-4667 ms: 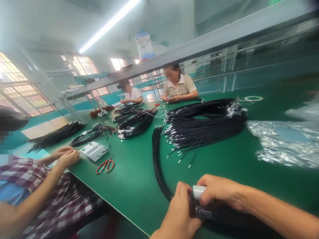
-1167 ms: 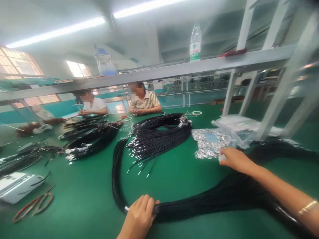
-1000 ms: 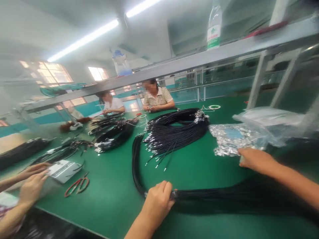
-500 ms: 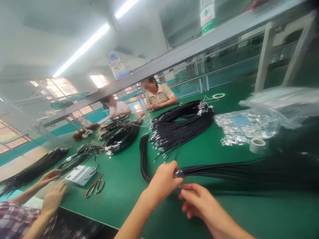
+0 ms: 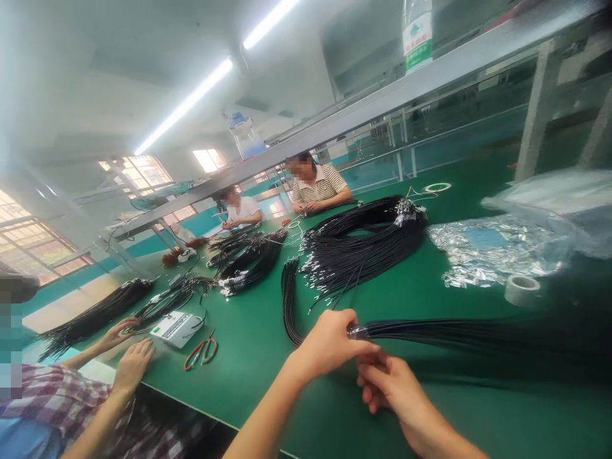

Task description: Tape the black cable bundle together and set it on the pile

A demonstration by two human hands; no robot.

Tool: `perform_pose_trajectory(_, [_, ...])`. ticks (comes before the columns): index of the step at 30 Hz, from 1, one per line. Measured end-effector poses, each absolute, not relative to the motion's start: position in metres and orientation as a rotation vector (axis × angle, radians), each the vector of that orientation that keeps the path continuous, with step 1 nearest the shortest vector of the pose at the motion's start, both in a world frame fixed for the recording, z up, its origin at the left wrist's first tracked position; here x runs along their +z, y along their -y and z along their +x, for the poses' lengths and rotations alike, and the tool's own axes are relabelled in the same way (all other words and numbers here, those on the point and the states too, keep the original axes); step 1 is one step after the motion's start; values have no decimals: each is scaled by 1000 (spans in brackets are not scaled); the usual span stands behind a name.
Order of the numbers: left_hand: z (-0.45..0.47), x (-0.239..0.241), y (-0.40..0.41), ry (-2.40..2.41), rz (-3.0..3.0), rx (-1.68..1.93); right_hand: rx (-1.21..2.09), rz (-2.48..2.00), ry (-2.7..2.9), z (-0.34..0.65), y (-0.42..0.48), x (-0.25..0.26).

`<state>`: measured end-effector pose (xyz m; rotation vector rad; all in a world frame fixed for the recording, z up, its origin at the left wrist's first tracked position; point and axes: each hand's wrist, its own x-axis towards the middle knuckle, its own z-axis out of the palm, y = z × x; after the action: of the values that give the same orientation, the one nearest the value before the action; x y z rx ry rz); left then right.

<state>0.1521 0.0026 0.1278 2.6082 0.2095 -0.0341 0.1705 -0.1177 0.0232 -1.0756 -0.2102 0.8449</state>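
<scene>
Fingers of the left hand (image 5: 329, 344) are clamped round the taped end of a long bundle of black wires (image 5: 478, 331), which lies across the green table (image 5: 248, 350) and runs off to the right. The right hand (image 5: 389, 389) sits just below that taped end, fingers curled loosely and touching the left hand; whether they grip anything cannot be told. Beyond the bundle lies a roll of tape (image 5: 522, 290); to the bundle's left lie red-handled scissors (image 5: 203, 352).

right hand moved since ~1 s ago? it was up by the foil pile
Yes. The right hand has come away from the foil pile and tape roll, toward the person, just under the left hand gripping the wire bundle.
</scene>
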Motion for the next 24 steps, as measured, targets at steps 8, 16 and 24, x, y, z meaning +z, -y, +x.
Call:
perform_pose_trajectory(8, [143, 142, -11, -51, 2536, -250, 765, -1208, 303, 172, 110, 25])
perform_pose_trajectory(16, [143, 150, -10, 55, 2638, -311, 814, -1296, 331, 176, 110, 18])
perform_pose_trajectory(24, [143, 144, -12, 78, 2660, -310, 736, -1295, 361, 181, 126, 26])
